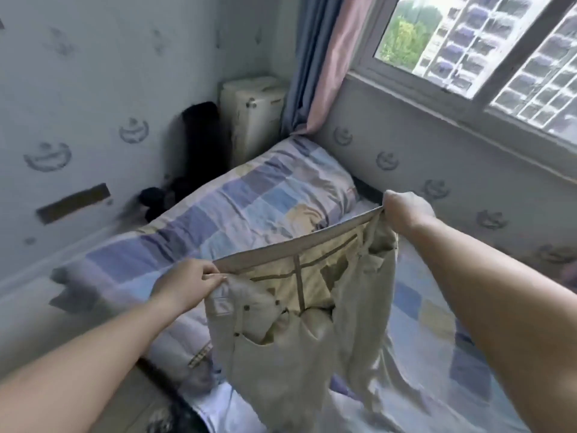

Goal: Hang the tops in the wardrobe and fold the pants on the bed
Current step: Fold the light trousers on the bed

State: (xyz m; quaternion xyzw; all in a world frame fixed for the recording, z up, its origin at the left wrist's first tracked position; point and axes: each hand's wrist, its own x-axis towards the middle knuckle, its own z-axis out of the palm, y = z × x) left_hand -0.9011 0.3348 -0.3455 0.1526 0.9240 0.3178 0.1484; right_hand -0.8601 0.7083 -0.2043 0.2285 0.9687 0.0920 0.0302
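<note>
Beige pants (pixel 290 314) held up in the air over the bed (pixel 437 354), stretched by the waistband btwn both hands. Left hand (pixel 187 284) pinches the near-left end of the waistband, thumb and fingers curled on the fabric. Right hand (pixel 406 210) grips the far-right end in a closed fist. Waistband runs taut, slanting up from near left to far right. Pants hang open at the top, inside of the waist and pocket linings showing; legs drop loose toward the near edge, lower ends out of frame. Bed has a patchwork-check quilt (pixel 218 220) bunched along its left side, w/ a pillow (pixel 312 179) at the far end. Pale sheet shows on the right. Window (pixel 487 48) on the right wall, curtain (pixel 321 64) in the far corner, a white unit (pixel 253 114) just left of it. Something dark (pixel 193 157) sits on the floor far left, too blurred to tell what.
</note>
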